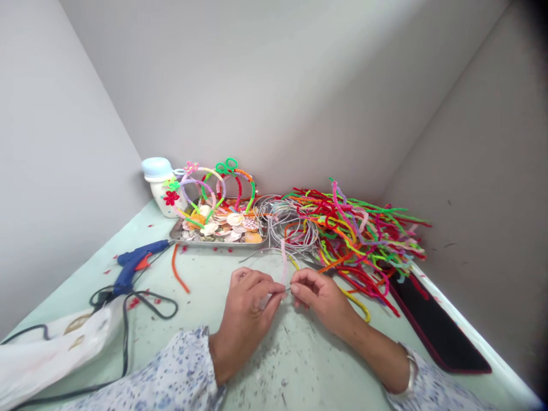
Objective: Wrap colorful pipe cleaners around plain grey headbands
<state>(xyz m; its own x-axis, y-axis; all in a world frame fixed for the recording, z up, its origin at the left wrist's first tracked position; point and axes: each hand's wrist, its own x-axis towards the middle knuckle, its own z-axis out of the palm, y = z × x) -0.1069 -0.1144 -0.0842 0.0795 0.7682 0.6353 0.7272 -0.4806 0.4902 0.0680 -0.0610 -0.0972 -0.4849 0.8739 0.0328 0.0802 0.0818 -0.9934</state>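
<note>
My left hand (252, 302) and my right hand (319, 297) meet over the middle of the table, fingertips pinched. A short stretch of thin grey wire (287, 289) shows between them, and both pinch it. Just behind the fingertips is a pale pink pipe cleaner (283, 260); whether my left fingers also grip it I cannot tell. A yellow pipe cleaner (359, 305) passes behind my right hand and comes out beside its wrist. Loose coils of grey wire (295, 228) lie beyond both hands.
A metal tray (214, 244) of seashells, with pipe-cleaner hoops, sits at the back beside a white jar (165, 197). Colourful pipe cleaners (363, 228) are heaped at right, near a black mat (436, 325). At left lie a blue glue gun (132, 265), its cord and white plastic (64, 354).
</note>
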